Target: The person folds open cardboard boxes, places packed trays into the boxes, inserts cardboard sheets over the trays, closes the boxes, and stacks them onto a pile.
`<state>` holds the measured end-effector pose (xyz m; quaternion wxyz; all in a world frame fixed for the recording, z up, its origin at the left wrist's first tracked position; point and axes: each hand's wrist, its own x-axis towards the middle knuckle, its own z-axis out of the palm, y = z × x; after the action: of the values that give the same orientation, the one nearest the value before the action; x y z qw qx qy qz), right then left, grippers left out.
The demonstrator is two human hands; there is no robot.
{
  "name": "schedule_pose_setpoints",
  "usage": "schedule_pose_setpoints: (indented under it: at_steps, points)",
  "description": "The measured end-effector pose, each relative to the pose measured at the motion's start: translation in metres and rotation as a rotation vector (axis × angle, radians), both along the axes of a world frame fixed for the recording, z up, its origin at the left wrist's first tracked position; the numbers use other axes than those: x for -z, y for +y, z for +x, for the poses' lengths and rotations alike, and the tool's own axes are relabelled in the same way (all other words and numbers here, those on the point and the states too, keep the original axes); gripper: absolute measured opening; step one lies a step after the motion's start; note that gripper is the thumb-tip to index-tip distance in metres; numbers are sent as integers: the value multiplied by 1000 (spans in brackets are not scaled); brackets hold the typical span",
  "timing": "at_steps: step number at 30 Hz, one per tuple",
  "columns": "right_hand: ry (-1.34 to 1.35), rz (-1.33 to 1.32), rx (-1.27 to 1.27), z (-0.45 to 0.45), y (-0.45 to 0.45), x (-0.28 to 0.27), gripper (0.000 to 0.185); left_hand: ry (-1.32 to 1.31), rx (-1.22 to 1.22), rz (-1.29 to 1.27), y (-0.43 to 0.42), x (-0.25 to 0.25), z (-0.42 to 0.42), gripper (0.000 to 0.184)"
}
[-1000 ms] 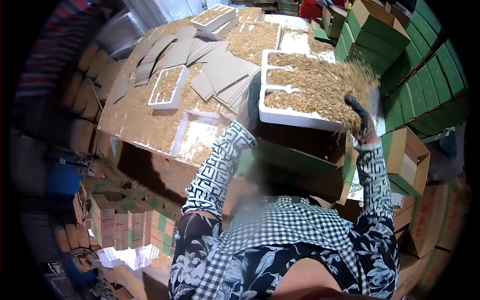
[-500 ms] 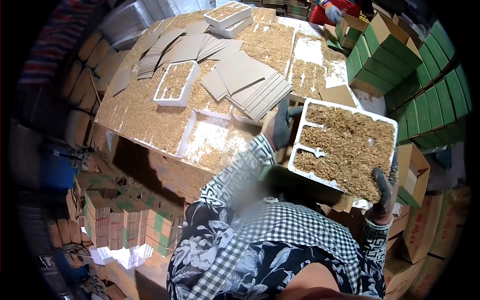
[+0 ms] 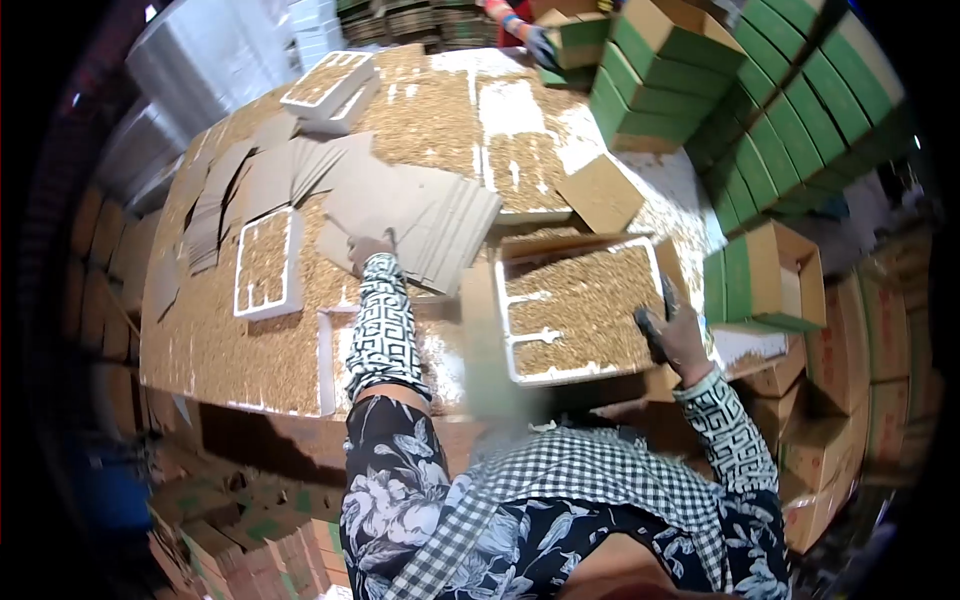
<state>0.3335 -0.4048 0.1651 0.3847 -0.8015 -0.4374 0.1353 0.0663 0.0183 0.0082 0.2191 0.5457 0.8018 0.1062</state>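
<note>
A white foam tray (image 3: 508, 345) full of loose brown pellet-like or grain-like material (image 3: 585, 305) sits tilted inside an open carton (image 3: 483, 320), with flaps standing at its sides. My right hand (image 3: 680, 338), dark at the fingers, lies over the tray's right rim with its fingers apart, touching the edge of the fill. My left hand (image 3: 373, 250) reaches forward onto the fanned grey cardboard sheets (image 3: 425, 215). Its fingers are spread at the lower edge of a sheet, and no sheet is visibly lifted.
Another filled white tray (image 3: 268, 265) is left of the sheets, and stacked trays (image 3: 330, 90) stand farther back. Brown material covers much of the table (image 3: 230, 365). Green-and-brown cartons (image 3: 665, 85) pile up at right. A co-worker's gloved hand (image 3: 541, 45) holds a carton at the back.
The filled tray has gone down into the carton. My left hand has let go of the tray and moved left onto the cardboard sheets. My right hand stays at the tray's right side.
</note>
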Motion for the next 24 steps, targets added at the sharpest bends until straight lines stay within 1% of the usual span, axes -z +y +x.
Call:
schedule_pose_setpoints:
  at_steps: [1, 2, 3, 4, 5, 6, 8, 9, 10, 11, 12, 13, 14, 15, 16, 17, 18, 19, 20, 21, 22, 23, 24]
  points:
    - [-140, 28, 3, 1, 4, 2, 52, 16, -18, -42, 3, 5, 1, 92]
    - [-272, 44, 11, 4, 7, 5, 49, 125, 29, -80, 15, 32, -9, 95]
    - [-237, 104, 10, 0, 8, -1, 47, 234, 76, -115, 28, 60, -18, 98]
    - [-191, 163, 13, 16, 7, -5, 45, 364, 345, -117, 49, 102, -44, 94]
    - [-306, 308, 29, 25, 8, 3, 43, 499, 607, -75, 67, 140, -67, 91]
    - [-424, 443, 34, 36, -2, 15, 41, 483, 474, -70, 51, 130, -73, 85]
    - [-163, 496, 104, 59, -32, -2, 35, 34, 52, 159, 5, 104, -68, 74]
    - [16, 533, 229, 75, -49, 3, 31, -175, -33, 295, -17, 93, -64, 69]
    - [-57, 423, 301, 101, -74, 17, 25, -353, -79, 429, -39, 80, -60, 64]
    - [26, 210, 377, 137, -110, 47, 24, -512, -101, 566, -61, 73, -64, 59]
    - [-31, -72, 463, 159, -139, 72, 28, -608, -72, 644, -78, 65, -62, 54]
    - [110, -260, 494, 184, -162, 116, 31, -688, -19, 697, -94, 57, -61, 49]
    - [126, -350, 500, 189, -176, 139, 32, -764, 41, 730, -110, 43, -54, 45]
    - [184, -353, 441, 203, -189, 179, 34, -843, 116, 717, -123, 27, -47, 42]
    - [-17, -451, 472, 201, -185, 195, 45, -908, 188, 678, -138, 9, -38, 39]
    - [-69, -502, 525, 202, -181, 216, 49, -1001, 211, 631, -165, -20, -22, 37]
    - [-125, -543, 576, 205, -172, 244, 53, -850, 286, 574, -184, -40, -9, 34]
    - [-60, -568, 550, 207, -169, 262, 56, -806, 385, 591, -202, -55, -4, 33]
    - [-73, -509, 591, 208, -165, 278, 46, -762, 488, 610, -217, -69, 3, 33]
    - [-1, -442, 639, 211, -165, 291, 39, -864, 495, 574, -233, -82, 11, 30]
    - [70, -373, 692, 207, -163, 279, 31, -822, 482, 620, -246, -89, 20, 29]
    - [37, -354, 652, 204, -162, 259, 19, -795, 516, 624, -257, -93, 25, 29]
    - [43, -355, 590, 202, -166, 243, 19, -771, 547, 623, -266, -95, 28, 29]
